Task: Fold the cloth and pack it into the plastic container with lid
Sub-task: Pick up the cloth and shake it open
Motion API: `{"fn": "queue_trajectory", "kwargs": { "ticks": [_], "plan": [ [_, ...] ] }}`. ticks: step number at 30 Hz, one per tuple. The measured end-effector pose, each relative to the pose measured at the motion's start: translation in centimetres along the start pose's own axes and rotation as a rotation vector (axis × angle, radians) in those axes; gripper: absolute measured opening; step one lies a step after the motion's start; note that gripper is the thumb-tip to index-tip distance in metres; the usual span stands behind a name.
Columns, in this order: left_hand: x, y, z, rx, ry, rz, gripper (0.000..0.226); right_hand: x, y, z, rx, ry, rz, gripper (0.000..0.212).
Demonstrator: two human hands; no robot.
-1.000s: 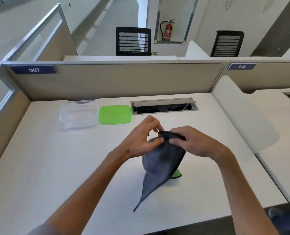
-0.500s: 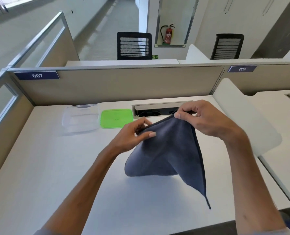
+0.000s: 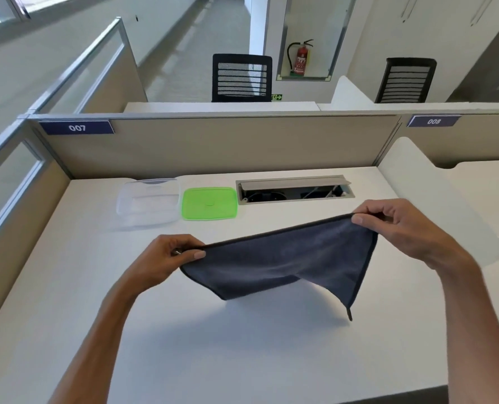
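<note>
A dark grey cloth point(image 3: 283, 260) hangs stretched above the white desk point(image 3: 184, 330). My left hand point(image 3: 169, 258) pinches its left top corner and my right hand point(image 3: 399, 228) pinches its right top corner, a little higher. The lower edge sags, and one corner points down near the desk at the right. A clear plastic container point(image 3: 147, 204) sits open at the back left of the desk. Its green lid point(image 3: 209, 203) lies flat right beside it, on its right.
A cable tray with a raised metal flap point(image 3: 294, 189) is set into the desk behind the cloth. Beige partitions point(image 3: 213, 147) close the back and left. A white divider panel point(image 3: 434, 205) stands on the right side.
My hands have moved apart, the left one leftward and the right one rightward, and the bunched cloth has been spread out wide between them.
</note>
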State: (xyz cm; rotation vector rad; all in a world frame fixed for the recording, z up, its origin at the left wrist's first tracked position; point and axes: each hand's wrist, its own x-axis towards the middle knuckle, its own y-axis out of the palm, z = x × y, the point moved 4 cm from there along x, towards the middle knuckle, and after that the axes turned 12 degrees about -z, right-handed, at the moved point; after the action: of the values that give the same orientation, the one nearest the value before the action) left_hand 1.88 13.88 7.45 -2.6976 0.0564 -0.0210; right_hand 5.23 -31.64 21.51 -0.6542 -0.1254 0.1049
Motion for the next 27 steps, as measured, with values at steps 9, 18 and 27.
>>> {"fn": "queue_trajectory", "kwargs": {
  "ticks": [9,18,27],
  "plan": [
    [5.4,-2.0,-3.5,0.194,0.072,-0.154,0.005,4.5,2.2,-4.4,-0.095,0.062,-0.105,0.027],
    [9.5,-3.7,-9.1,0.164,0.146,-0.364,0.011,8.0,1.2,-2.9,-0.128,0.011,-0.409,0.011],
    [7.5,-5.4,-13.2,-0.092,0.264,-0.382,0.016,5.5,-1.4,-0.6,0.01,-0.113,-0.61,0.016]
  ]
}}
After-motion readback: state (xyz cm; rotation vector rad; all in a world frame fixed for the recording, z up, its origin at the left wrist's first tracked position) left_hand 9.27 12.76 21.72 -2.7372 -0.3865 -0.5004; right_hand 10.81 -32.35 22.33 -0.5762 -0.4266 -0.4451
